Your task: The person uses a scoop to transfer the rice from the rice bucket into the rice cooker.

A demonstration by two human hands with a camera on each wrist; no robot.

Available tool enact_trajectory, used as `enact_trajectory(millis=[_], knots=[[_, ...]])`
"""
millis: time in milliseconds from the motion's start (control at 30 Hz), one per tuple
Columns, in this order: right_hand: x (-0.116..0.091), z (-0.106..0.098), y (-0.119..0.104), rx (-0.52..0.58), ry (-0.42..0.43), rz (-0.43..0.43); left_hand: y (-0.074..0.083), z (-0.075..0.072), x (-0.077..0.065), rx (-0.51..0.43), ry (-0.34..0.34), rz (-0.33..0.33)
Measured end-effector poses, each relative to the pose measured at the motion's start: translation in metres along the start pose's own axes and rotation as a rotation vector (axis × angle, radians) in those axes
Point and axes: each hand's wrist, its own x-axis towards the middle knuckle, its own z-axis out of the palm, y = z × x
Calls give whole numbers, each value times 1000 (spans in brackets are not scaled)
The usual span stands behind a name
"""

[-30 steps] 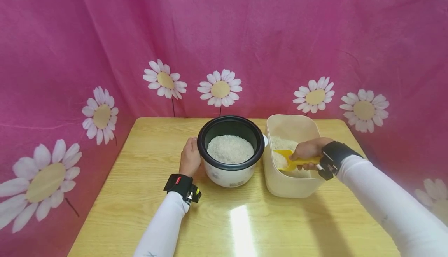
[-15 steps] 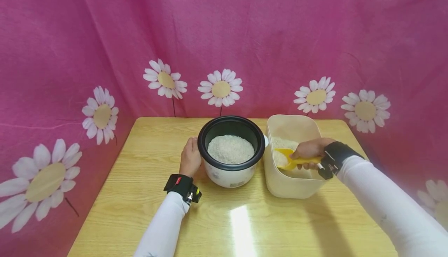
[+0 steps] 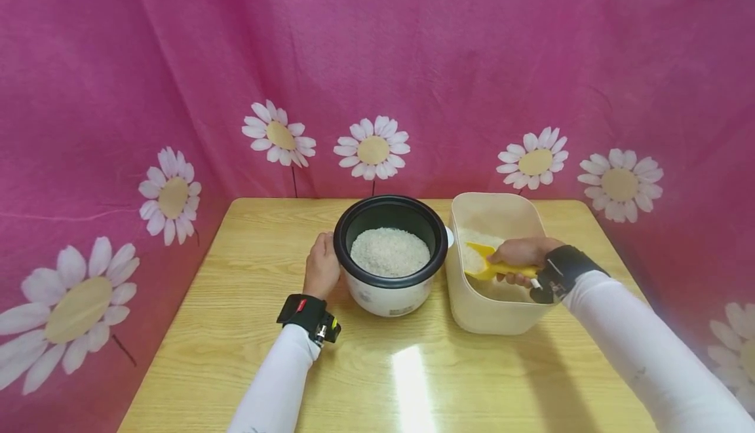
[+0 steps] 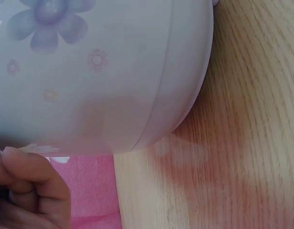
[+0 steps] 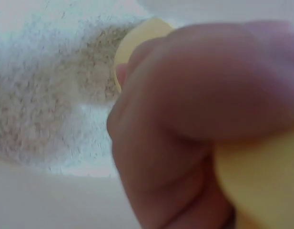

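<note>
A rice cooker [image 3: 383, 297], white with a flower print and a black rim, stands on the table with a mound of rice [image 3: 390, 253] inside. My left hand [image 3: 322, 268] holds its left side near the rim, thumb and fingers bent against it; what they close on there is mostly hidden. To the right is a cream plastic bin [image 3: 495, 320] with rice [image 5: 37, 109] in the bottom. Inside it my right hand [image 3: 520, 256] grips a yellow scoop [image 3: 487, 270] by its handle. Some rice shows in the scoop's bowl, which points left towards the cooker.
The bin stands close beside the cooker's white right handle [image 3: 451, 236], near the back of the wooden table [image 3: 236, 328]. A pink cloth [image 3: 436, 79] with daisies surrounds the table at the back and sides.
The scoop has risen slightly inside the bin and tilted, and the right wrist has turned a little. My left hand and the cooker have stayed in place.
</note>
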Motion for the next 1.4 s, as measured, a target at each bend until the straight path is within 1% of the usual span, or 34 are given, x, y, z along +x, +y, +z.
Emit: enact_trajectory(millis=[167, 333, 467, 633, 700, 833, 1000, 1167, 1400], knots=[[4, 2, 4, 44, -14, -7, 0, 0, -1, 1, -10, -10], [6, 3, 5, 57, 3, -32, 1, -1, -1, -6, -11, -19], [5, 3, 5, 11, 21, -64, 2, -1, -1, -13, -16, -28], [3, 5, 1, -51, 42, -88, 3, -3, -2, -6, 1, -20], [3, 6, 0, -72, 60, -84, 4, -3, -3, 8, 6, -17], [6, 7, 2, -98, 100, -71, 6, -3, -4, 6, 4, -20], [5, 9, 3, -96, 113, -71, 5, -3, -5, -6, -1, -20], [5, 12, 5, -69, 112, -64, 2, -3, -6, -6, 0, -27], [5, 12, 5, -86, 134, -71, 4, -3, -6, -9, 3, -17]])
